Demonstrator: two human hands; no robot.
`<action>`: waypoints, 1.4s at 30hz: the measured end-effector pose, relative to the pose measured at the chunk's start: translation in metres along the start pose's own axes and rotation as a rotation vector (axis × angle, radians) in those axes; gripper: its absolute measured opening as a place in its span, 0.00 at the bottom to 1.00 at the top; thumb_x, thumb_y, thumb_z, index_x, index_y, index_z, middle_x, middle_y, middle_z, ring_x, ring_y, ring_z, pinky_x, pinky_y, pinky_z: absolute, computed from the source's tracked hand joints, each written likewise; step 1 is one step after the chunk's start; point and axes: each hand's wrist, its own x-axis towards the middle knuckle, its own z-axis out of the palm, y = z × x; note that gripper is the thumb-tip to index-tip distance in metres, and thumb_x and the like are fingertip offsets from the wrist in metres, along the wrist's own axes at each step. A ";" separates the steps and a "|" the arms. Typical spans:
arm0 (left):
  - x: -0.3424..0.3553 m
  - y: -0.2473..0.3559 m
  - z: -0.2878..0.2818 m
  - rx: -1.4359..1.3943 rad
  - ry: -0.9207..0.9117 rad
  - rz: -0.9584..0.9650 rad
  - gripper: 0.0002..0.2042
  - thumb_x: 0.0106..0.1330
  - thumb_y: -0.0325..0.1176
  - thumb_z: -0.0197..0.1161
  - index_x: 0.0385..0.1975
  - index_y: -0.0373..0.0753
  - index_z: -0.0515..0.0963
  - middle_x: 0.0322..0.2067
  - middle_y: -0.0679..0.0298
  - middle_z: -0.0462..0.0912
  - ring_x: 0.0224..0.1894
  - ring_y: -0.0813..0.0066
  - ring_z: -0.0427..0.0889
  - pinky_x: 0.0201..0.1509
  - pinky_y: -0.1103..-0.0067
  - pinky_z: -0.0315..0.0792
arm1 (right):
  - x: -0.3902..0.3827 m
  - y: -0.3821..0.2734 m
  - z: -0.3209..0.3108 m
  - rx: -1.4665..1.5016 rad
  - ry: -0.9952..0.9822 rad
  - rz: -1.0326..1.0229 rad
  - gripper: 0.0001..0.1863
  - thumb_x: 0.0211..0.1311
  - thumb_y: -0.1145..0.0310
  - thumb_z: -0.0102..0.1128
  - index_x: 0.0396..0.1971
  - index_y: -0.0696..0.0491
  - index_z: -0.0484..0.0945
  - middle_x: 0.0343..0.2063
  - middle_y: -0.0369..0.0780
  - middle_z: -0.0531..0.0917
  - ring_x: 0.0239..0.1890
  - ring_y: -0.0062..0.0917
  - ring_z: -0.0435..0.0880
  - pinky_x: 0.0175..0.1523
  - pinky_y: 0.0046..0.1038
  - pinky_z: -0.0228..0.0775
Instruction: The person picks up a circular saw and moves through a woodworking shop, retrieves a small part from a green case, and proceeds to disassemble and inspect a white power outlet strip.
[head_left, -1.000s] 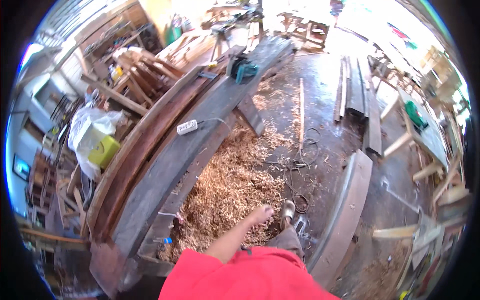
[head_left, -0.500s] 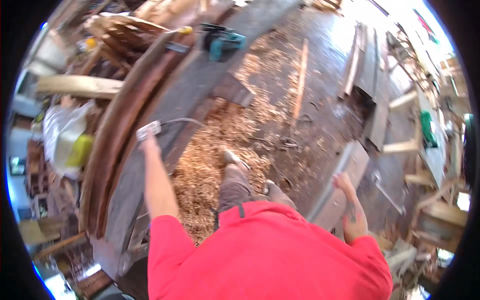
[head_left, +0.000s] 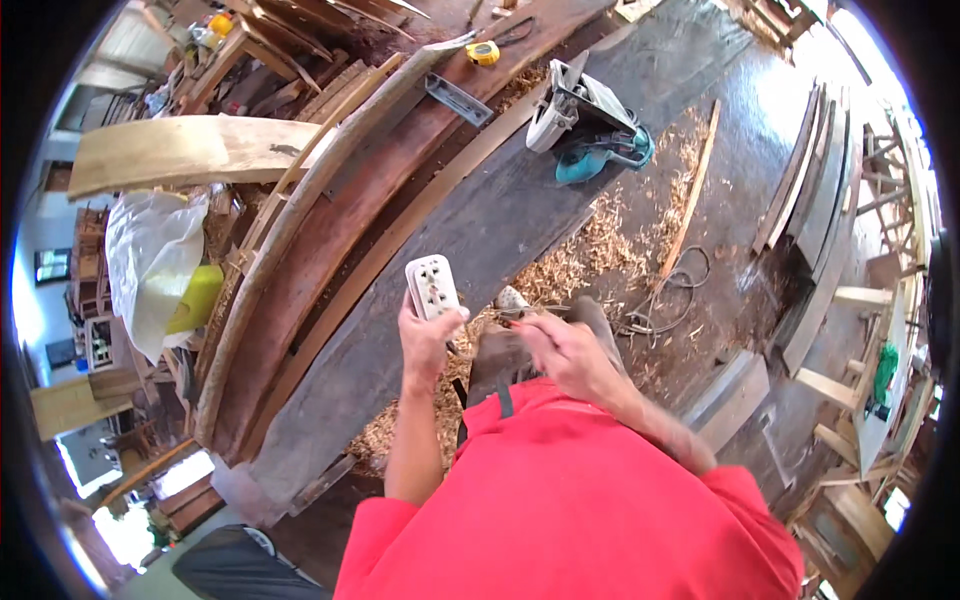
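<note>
My left hand (head_left: 424,345) is closed around a white power strip (head_left: 433,285), its socket face turned up, in front of my body. To the right of it, my right hand (head_left: 572,358) is closed with thumb and fingers pinched together. A small orange-red tip shows at those fingers, but I cannot make out what it belongs to. Beyond both hands lies a long dark wooden plank (head_left: 450,225). A teal and grey power tool (head_left: 600,135) rests on its far part.
A curved reddish timber (head_left: 350,225) runs along the left, bearing a yellow tape measure (head_left: 483,53) and a grey metal piece (head_left: 458,99). Wood shavings (head_left: 620,240) and a looped cable (head_left: 683,290) lie on the floor. Stacked boards (head_left: 815,215) stand at right.
My left hand has brought the power strip rightward, from over the plank to before my body. My right hand has left the board at the right and come in beside it. The view has shifted.
</note>
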 end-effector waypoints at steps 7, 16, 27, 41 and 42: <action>-0.004 0.058 0.039 -0.126 0.112 0.023 0.26 0.55 0.15 0.68 0.56 0.36 0.72 0.44 0.62 0.84 0.43 0.75 0.85 0.48 0.78 0.80 | 0.106 -0.040 0.008 -0.084 -0.121 -0.312 0.09 0.73 0.66 0.56 0.38 0.56 0.80 0.20 0.50 0.80 0.23 0.47 0.82 0.27 0.41 0.70; 0.015 0.081 0.073 0.195 0.290 0.175 0.23 0.55 0.19 0.69 0.53 0.35 0.74 0.43 0.64 0.83 0.39 0.77 0.82 0.41 0.80 0.78 | 0.150 -0.060 -0.020 -0.070 -0.238 -0.257 0.12 0.72 0.64 0.55 0.35 0.59 0.78 0.23 0.56 0.80 0.27 0.55 0.80 0.30 0.47 0.70; 0.028 0.045 0.059 0.794 0.100 0.365 0.26 0.61 0.24 0.67 0.61 0.33 0.71 0.44 0.48 0.84 0.46 0.56 0.86 0.50 0.68 0.78 | 0.172 -0.013 -0.033 0.302 -0.709 0.523 0.14 0.76 0.63 0.52 0.41 0.61 0.78 0.15 0.38 0.77 0.16 0.30 0.77 0.28 0.36 0.74; 0.073 0.017 0.041 0.796 -0.112 -0.188 0.28 0.53 0.23 0.60 0.57 0.26 0.64 0.44 0.37 0.81 0.51 0.41 0.83 0.53 0.59 0.75 | 0.192 0.061 0.011 -0.909 -0.293 -0.553 0.07 0.55 0.72 0.55 0.32 0.56 0.79 0.29 0.46 0.84 0.35 0.42 0.85 0.48 0.40 0.72; 0.075 0.010 0.038 0.794 -0.122 -0.175 0.28 0.53 0.23 0.60 0.57 0.26 0.64 0.44 0.37 0.81 0.51 0.41 0.83 0.53 0.59 0.75 | 0.192 0.052 0.012 -0.700 -0.292 -0.395 0.06 0.57 0.72 0.55 0.32 0.57 0.79 0.29 0.48 0.85 0.37 0.44 0.86 0.47 0.43 0.73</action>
